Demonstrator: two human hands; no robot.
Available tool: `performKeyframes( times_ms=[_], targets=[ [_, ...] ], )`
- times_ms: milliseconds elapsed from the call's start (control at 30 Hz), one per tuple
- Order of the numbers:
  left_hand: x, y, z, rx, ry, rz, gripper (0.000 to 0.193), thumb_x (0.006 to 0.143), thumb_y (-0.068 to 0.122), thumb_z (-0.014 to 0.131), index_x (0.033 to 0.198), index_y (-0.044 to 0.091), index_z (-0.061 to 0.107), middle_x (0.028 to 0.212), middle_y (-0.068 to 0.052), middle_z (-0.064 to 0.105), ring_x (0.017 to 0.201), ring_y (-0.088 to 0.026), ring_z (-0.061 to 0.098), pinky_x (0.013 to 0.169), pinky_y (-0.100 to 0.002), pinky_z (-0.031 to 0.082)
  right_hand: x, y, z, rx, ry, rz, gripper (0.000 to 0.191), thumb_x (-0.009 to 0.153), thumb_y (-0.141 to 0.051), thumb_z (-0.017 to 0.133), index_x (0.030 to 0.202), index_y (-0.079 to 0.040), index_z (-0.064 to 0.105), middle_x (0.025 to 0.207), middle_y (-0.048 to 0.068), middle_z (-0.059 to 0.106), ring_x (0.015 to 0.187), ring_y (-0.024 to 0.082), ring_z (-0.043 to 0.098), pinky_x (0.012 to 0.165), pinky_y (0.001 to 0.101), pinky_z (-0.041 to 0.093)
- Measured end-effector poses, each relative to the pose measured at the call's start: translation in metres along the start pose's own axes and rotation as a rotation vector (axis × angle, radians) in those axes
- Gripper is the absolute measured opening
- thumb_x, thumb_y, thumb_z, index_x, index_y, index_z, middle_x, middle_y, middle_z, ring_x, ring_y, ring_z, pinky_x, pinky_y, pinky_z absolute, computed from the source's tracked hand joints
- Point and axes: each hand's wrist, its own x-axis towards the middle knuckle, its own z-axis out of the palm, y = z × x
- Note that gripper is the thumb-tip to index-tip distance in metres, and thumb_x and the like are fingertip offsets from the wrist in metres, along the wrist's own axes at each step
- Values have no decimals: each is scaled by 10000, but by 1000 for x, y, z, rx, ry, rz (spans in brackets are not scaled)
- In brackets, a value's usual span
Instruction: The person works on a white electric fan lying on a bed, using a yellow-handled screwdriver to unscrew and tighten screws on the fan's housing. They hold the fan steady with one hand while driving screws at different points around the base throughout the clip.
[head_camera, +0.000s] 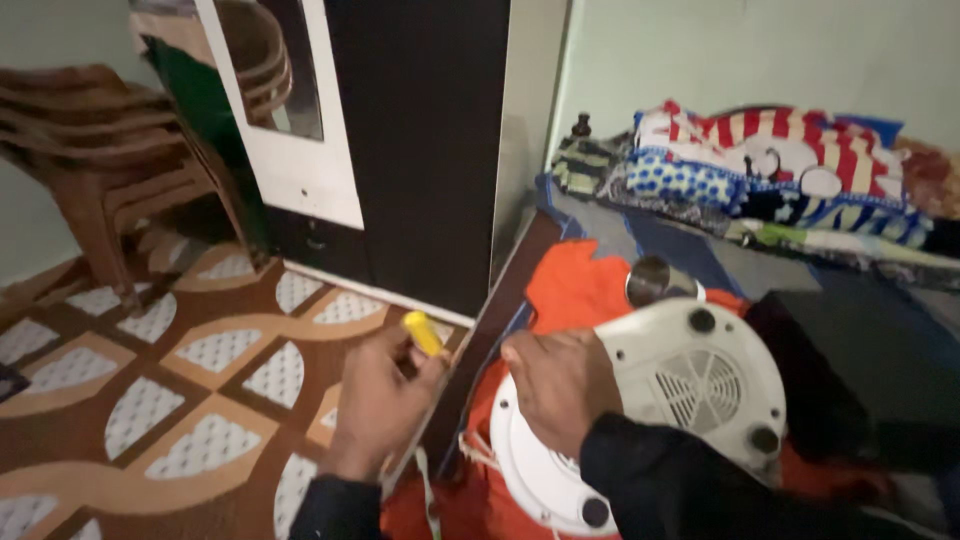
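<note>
Gripping a yellow-handled tool, prob. a screwdriver though its shaft is hidden, the left hand is clenched round it at 7 o'clock of the appliance. Right hand lies flat, palm down, on the white round appliance, fingers spread, not closed on anything. Appliance: smooth plastic underside up, black rubber feet, slotted vent grille, sitting on orange cloth. Black wardrobe edge at 11 o'clock; patterned floor gives room at 9; stacked brown plastic chairs far left.
</note>
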Motion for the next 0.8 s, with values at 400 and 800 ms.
performKeyframes(
  times_ms=[400, 800],
  targets=[
    [-25, -11, -13, -325, -76, -139, 94, 744, 66, 750, 823, 23, 722, 619, -57, 687, 516, -134, 627, 512, -299, 500, -2, -14, 1, -93, -117, 17, 104, 908, -144, 554, 952, -67, 608, 667, 122, 666, 747, 329, 646, 774, 458, 407],
    [-43, -17, -1, -253, 209, 64, 77, 776, 33, 726, 846, 23, 758, 683, -31, 691, 617, -85, 608, 554, -251, 473, -15, -20, 4, -49, -106, 47, 104, 872, -135, 578, 939, -63, 612, 676, 103, 674, 748, 298, 642, 783, 447, 398]
  ],
)
